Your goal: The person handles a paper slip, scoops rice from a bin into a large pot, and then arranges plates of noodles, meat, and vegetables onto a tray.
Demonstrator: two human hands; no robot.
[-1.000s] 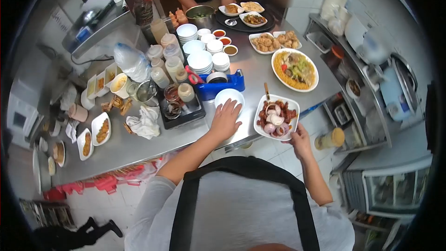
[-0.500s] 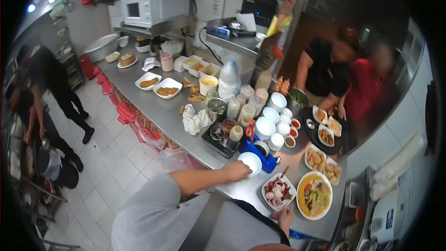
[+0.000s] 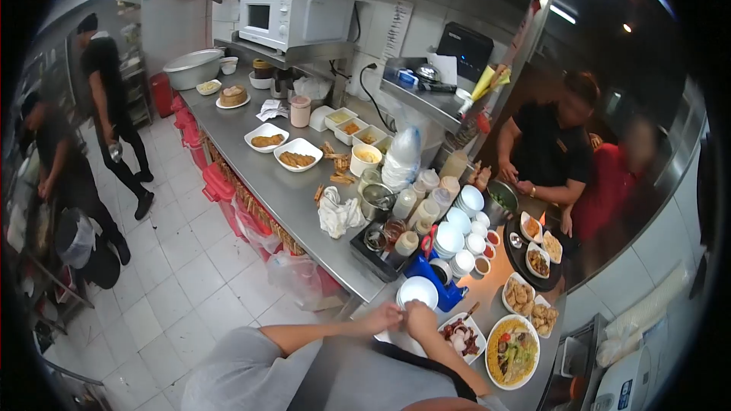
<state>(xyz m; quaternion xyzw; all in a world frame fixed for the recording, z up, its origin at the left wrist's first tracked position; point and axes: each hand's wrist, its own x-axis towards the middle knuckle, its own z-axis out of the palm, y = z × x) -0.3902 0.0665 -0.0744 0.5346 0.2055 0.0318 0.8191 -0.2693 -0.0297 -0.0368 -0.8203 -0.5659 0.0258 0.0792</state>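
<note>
A round white bowl (image 3: 417, 291) is at the counter edge in front of me. My left hand (image 3: 384, 319) is closed at its near left rim, fingertips pinched there. Right beside it, my right hand (image 3: 419, 322) is closed against the bowl's near edge; its fingertips are partly hidden. A white dish of dark meat pieces and sliced onion (image 3: 461, 337) lies just right of my right hand, partly covered by that forearm. Farther right stands a large bowl of yellow food topped with vegetables (image 3: 512, 350). A blue tape dispenser (image 3: 434, 277) sits just beyond the white bowl.
Stacked white bowls (image 3: 449, 237), sauce bottles (image 3: 423, 213) and a black tray with dishes (image 3: 539, 278) crowd the counter. Fried food fills a dish (image 3: 519, 294) at the right. A co-worker in black (image 3: 552, 144) stands across the counter. Two people work at far left.
My right hand has left the onion dish and moved left to the white bowl, beside my left hand. The view has shifted. The co-worker across the counter has straightened up.
</note>
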